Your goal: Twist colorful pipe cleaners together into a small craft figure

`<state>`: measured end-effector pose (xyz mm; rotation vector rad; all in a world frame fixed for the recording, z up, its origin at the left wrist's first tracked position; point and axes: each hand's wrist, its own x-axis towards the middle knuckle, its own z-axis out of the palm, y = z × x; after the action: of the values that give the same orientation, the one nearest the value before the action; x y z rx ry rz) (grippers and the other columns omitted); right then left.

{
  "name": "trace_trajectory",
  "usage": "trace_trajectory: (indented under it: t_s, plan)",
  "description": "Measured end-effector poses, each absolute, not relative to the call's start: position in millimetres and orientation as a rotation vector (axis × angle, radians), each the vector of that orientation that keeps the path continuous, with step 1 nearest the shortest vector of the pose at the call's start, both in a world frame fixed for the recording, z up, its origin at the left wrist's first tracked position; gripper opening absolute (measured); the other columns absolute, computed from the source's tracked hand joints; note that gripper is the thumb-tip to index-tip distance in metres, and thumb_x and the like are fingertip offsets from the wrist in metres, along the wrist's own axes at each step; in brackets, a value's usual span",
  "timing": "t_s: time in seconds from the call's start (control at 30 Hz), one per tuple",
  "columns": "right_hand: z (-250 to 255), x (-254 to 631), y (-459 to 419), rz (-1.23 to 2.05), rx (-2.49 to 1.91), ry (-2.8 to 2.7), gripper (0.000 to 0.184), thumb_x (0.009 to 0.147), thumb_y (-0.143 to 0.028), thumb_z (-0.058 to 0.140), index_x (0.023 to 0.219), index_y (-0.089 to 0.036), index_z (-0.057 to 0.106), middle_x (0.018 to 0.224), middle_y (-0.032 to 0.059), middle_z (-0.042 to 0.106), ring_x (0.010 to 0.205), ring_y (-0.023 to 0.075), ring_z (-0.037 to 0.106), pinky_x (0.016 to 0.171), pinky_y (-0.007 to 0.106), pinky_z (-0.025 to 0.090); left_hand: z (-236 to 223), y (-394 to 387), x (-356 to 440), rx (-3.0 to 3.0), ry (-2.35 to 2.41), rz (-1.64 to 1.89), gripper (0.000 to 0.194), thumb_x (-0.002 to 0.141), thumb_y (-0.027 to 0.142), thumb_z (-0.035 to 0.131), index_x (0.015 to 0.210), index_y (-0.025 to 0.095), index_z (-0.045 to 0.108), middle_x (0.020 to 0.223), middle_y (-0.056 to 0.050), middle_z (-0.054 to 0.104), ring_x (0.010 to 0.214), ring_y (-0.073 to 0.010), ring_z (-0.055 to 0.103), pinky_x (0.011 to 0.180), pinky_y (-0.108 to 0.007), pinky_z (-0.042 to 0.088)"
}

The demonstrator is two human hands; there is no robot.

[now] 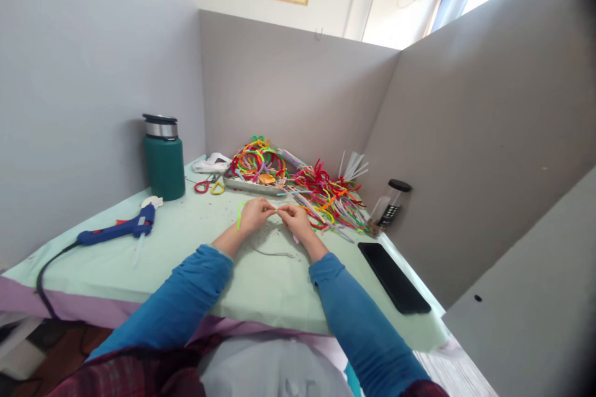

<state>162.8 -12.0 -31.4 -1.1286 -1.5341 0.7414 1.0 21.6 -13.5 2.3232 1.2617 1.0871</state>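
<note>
My left hand [255,213] and my right hand [297,221] meet over the middle of the table, fingertips pinched close together. Between them runs a yellow-green pipe cleaner [239,216]; one curved end sticks out to the left of my left hand. Most of its length is hidden by the fingers. Below the hands a thin grey-brown strand [274,254] lies on the pale green cloth. Just beyond them stands a metal tray [254,187] heaped with coloured pipe cleaner loops [256,161].
A loose pile of coloured pipe cleaners [326,189] spreads right of the tray. At left are a blue glue gun [118,228], a green bottle [164,164] and scissors [209,187]. A black phone [395,277] and a clear bottle [391,205] lie right. Grey partitions [298,80] enclose the table.
</note>
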Motion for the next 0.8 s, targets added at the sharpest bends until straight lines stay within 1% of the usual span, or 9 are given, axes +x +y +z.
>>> trace_trajectory:
  t_s: [0.1,0.2,0.33,0.4,0.5,0.63,0.8]
  plan:
    - [-29.7,162.4,-13.8,0.750,-1.122,-1.538,0.021,0.072,-0.036,0.060,0.079,-0.017,0.065,0.050,-0.0046,0.047,0.047,0.0107,0.040,0.048,0.023,0.031,-13.8,23.2,0.4,2.296,1.263,1.065,0.018,0.074,0.030,0.064,0.077,0.018,0.077,0.080,-0.006,0.071,0.075,-0.0176,0.061,0.070,-0.024,0.041]
    - [-27.9,162.0,-15.4,0.757,-1.115,-1.535,0.019,0.071,-0.035,0.060,0.077,-0.017,0.065,0.050,-0.0047,0.046,0.047,0.0108,0.040,0.049,0.024,0.031,-12.7,22.1,0.6,2.226,1.296,0.997,0.021,0.075,0.032,0.062,0.077,0.017,0.077,0.068,-0.004,0.069,0.065,-0.0162,0.058,0.062,-0.024,0.039]
    - [-27.3,161.7,-15.9,0.758,-1.098,-1.539,0.020,0.072,-0.034,0.061,0.077,-0.016,0.065,0.050,-0.0042,0.047,0.047,0.0109,0.040,0.049,0.024,0.031,-10.8,18.6,1.2,2.074,1.327,0.943,0.024,0.075,0.035,0.062,0.075,0.015,0.075,0.048,0.000,0.058,0.052,-0.0134,0.051,0.054,-0.024,0.036]
    - [-27.9,161.7,-15.6,0.754,-1.096,-1.545,0.020,0.072,-0.035,0.061,0.077,-0.016,0.065,0.050,-0.0042,0.047,0.047,0.0106,0.040,0.048,0.024,0.031,-10.4,17.6,1.2,1.989,1.321,0.924,0.024,0.074,0.035,0.062,0.072,0.014,0.072,0.041,0.002,0.052,0.046,-0.0121,0.048,0.050,-0.023,0.034]
    - [-29.0,161.8,-15.3,0.749,-1.094,-1.549,0.021,0.072,-0.035,0.060,0.077,-0.016,0.065,0.050,-0.0042,0.047,0.046,0.0104,0.038,0.048,0.024,0.029,-11.3,17.6,1.2,1.875,1.257,0.884,0.022,0.075,0.034,0.061,0.066,0.014,0.066,0.037,0.004,0.046,0.039,-0.0103,0.042,0.046,-0.023,0.032]
    - [-28.9,161.8,-16.2,0.747,-1.089,-1.557,0.022,0.073,-0.036,0.060,0.079,-0.016,0.065,0.049,-0.0043,0.046,0.046,0.0105,0.038,0.047,0.024,0.028,-12.0,16.9,1.5,1.728,1.157,0.840,0.021,0.076,0.030,0.061,0.062,0.015,0.058,0.034,0.005,0.044,0.033,-0.0085,0.037,0.041,-0.022,0.026]
    - [-28.3,161.9,-17.3,0.748,-1.076,-1.569,0.023,0.073,-0.037,0.060,0.081,-0.016,0.066,0.049,-0.0043,0.046,0.046,0.0107,0.038,0.047,0.024,0.029,-9.6,12.9,1.3,1.628,1.090,0.822,0.023,0.078,0.028,0.060,0.060,0.015,0.054,0.033,0.004,0.043,0.031,-0.0073,0.035,0.039,-0.021,0.024]
